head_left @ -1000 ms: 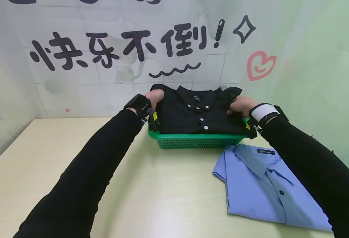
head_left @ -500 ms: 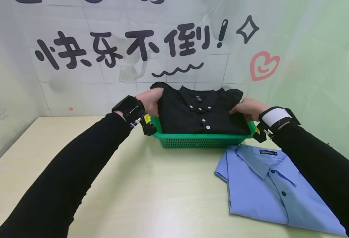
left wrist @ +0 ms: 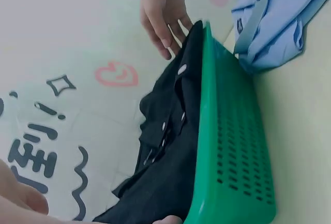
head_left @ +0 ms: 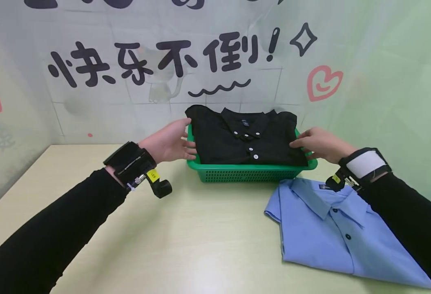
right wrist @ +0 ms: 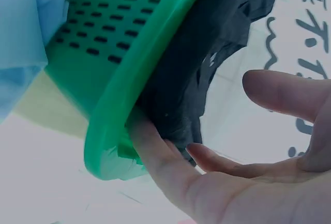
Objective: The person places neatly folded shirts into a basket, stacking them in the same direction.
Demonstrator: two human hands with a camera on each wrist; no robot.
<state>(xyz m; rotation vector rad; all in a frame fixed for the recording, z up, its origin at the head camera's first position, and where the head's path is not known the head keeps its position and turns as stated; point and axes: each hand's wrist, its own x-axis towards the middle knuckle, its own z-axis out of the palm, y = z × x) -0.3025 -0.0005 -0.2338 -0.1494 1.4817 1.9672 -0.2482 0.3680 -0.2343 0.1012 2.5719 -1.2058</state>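
Observation:
A folded black shirt (head_left: 219, 143) with white buttons lies in a green perforated basket (head_left: 252, 173), its collar toward the wall. At the basket's left rim is my left hand (head_left: 169, 142), fingers spread and relaxed, fingertips right by the shirt's edge. My right hand (head_left: 323, 143) is at the right rim with its thumb apart from the fingers. In the right wrist view, the fingers (right wrist: 165, 167) of that hand reach between the basket rim and the black cloth (right wrist: 181, 79), gripping nothing.
A folded light blue shirt (head_left: 311, 232) with dark buttons lies on the table (head_left: 200, 232) in front of the basket, to the right, partly under my right forearm. Behind the basket rises a wall covering (head_left: 127, 118) with printed writing and hearts.
Both hands have let go of the black shirt's sides and drawn outward, the left one farther. The shirt's shoulders have sunk slightly into the basket.

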